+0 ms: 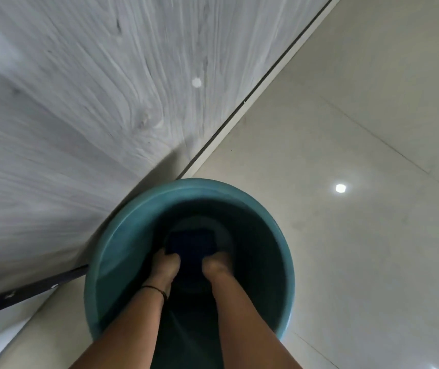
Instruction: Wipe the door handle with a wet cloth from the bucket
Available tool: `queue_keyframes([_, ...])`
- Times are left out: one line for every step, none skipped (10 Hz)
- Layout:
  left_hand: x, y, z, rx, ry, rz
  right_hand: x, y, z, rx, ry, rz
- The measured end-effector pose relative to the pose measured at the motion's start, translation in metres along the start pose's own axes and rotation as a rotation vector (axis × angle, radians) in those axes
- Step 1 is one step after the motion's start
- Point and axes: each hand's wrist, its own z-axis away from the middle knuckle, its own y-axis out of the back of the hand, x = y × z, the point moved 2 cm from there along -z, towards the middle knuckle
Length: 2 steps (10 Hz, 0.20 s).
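Observation:
A teal plastic bucket stands on the floor right below me, close against the door. Deep inside it lies a dark blue cloth, flat at the bottom. Both my arms reach down into the bucket. My left hand grips the cloth's near left edge, and my right hand grips its near right edge. A thin dark band circles my left wrist. The door handle is out of view.
A grey wood-grain door fills the upper left, with a dark gap along its bottom edge. Glossy beige floor tiles spread to the right, showing a bright lamp reflection. A dark strip runs at the lower left.

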Motion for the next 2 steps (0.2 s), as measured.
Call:
queue_keyframes([0.005,0.007,0.021,-0.016,-0.068,-0.025,0.002,0.006,0.028,0.065,0.017,-0.001])
queue_keyframes([0.019,0.025,0.067,-0.079,-0.149,0.014,-0.001,0.014,0.077,0.12,0.076,-0.045])
